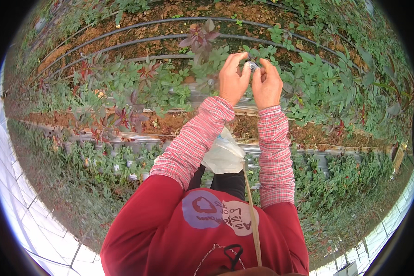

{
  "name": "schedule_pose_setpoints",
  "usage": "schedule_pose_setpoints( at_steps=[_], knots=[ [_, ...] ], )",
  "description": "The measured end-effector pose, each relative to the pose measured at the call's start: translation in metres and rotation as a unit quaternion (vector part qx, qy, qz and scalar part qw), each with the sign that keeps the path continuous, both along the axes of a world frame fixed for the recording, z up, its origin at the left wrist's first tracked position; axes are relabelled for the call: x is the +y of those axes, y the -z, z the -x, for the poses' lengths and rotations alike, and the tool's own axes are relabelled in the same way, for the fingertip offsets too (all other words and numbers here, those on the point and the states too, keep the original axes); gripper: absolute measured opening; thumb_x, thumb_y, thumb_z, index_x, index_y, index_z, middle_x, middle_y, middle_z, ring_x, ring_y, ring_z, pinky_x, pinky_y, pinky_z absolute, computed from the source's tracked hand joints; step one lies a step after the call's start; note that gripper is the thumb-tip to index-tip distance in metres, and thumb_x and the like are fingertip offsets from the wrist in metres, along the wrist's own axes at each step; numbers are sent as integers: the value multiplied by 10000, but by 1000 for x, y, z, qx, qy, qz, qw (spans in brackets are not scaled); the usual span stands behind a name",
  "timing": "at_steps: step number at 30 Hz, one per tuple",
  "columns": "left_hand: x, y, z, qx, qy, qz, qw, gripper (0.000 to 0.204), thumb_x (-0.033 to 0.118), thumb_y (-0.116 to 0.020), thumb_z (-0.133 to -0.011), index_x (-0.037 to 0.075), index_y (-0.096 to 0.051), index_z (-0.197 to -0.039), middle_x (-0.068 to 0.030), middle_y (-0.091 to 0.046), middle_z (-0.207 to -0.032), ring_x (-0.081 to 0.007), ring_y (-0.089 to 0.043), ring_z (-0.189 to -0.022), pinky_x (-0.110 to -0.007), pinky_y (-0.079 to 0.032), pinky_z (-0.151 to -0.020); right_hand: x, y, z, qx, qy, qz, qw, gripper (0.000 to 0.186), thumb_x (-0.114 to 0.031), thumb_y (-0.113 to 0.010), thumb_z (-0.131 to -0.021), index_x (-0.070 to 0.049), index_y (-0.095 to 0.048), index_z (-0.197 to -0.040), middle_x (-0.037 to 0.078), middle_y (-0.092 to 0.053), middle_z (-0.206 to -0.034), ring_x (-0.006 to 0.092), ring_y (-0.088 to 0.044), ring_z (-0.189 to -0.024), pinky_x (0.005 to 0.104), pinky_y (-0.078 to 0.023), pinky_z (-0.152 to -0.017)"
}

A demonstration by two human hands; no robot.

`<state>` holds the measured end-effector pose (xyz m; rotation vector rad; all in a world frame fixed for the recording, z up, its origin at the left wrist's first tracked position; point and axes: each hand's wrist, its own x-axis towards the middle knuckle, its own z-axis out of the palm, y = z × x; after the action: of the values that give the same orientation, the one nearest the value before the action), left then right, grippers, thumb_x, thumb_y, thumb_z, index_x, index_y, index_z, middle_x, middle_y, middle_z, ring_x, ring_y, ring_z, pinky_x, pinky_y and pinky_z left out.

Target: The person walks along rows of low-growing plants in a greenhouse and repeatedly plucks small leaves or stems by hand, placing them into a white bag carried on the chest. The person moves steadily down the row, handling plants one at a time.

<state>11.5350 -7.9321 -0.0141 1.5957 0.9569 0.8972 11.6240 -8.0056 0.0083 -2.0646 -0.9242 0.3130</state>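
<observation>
Both my hands meet over the plant bed, fingertips close together. My left hand is closed in a pinch, with thumb and forefinger at a small whitish-grey, shiny piece, maybe thin film; its kind is too small to make out. From the other side, my right hand pinches at the same piece. Green leafy plants grow around and beneath the hands. A dark red-leaved shoot rises just beyond my left hand.
Black drip hoses run across the brown soil ahead. A white plastic bag hangs at my waist beside a tan strap. Silvery plastic film edges the bed, with a soil strip between plant rows.
</observation>
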Motion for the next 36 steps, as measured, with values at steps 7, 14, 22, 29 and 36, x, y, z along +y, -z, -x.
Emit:
schedule_pose_setpoints(
  at_steps=[7, 14, 22, 29, 36],
  knots=[
    [17, 16, -20, -100, 46, 73, 991, 221, -15, -617, -935, -35, -713, -1133, -104, -685, -990, -164, -662, -833, -299, -539, -715, 17, 14, -16, 72, 28, -34, 996, 148, -37, -665, -930, 13, -693, -1066, 111, -671, -917, 178, -650, -728, 316, -536, -663],
    [32, 26, -25, -75, 111, 108, 985, 172, 120, -607, -994, -20, -704, -1017, -25, -664, -877, -104, -613, -791, -247, -484, -685, 15, 20, -31, 207, 39, -73, 975, 108, -79, -677, -968, 12, -688, -1023, -9, -656, -858, 50, -574, -720, 235, -496, -649],
    [41, 32, -13, -141, 211, 466, 847, 151, 200, -618, -1007, 65, -659, -954, 78, -468, -630, -23, -353, -487, -224, -211, -452, 3, 22, -45, 415, 54, -67, 906, 141, -125, -640, -1013, -4, -689, -1069, -10, -642, -752, 58, -566, -598, 209, -427, -514],
    [45, 37, -9, -167, 237, 483, 826, 163, 213, -611, -1006, 61, -658, -971, 66, -500, -650, -30, -373, -504, -222, -226, -453, 0, 24, -45, 447, 44, -49, 892, 141, -116, -630, -1016, -1, -680, -1082, 9, -647, -750, 74, -585, -611, 224, -488, -553],
    [35, 41, -21, -133, 149, 322, 926, 63, 93, -648, -962, 45, -663, -999, 24, -631, -810, -31, -489, -606, -215, -383, -515, 0, 21, -40, 444, 20, -98, 890, 358, -31, -629, -987, 10, -574, -1339, 96, -648, -1094, 145, -672, -806, 289, -596, -699]
  ],
)
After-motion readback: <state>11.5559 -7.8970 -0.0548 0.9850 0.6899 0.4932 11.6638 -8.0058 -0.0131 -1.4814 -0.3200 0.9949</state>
